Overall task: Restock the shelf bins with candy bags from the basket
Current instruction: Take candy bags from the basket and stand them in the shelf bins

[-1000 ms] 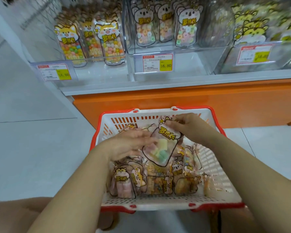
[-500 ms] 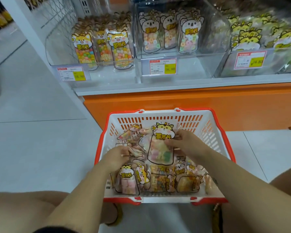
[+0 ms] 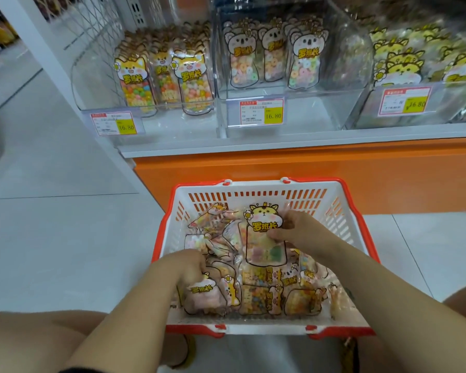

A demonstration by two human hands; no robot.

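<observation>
A white basket with a red rim (image 3: 253,189) stands on the floor before the shelf, holding several candy bags. My right hand (image 3: 296,232) grips a bag with a yellow tiger head (image 3: 264,238) by its right edge and holds it upright over the pile. My left hand (image 3: 186,267) reaches into the basket's left side, fingers curled on a bag with pink candy (image 3: 203,294). On the shelf stand three clear bins: fox bags in the left bin (image 3: 162,76), koala bags in the middle bin (image 3: 275,57), tiger bags in the right bin (image 3: 414,65).
Price tags (image 3: 261,113) hang on the bin fronts. An orange shelf base (image 3: 307,168) rises just behind the basket. Pale floor tiles (image 3: 51,238) spread to the left. My bare knees (image 3: 33,343) frame the basket at the bottom corners.
My right hand has turned the tiger bag upright and lifted it toward the basket's back. My left hand has slid down to the bags at the front left. The view has tilted up toward the shelf.
</observation>
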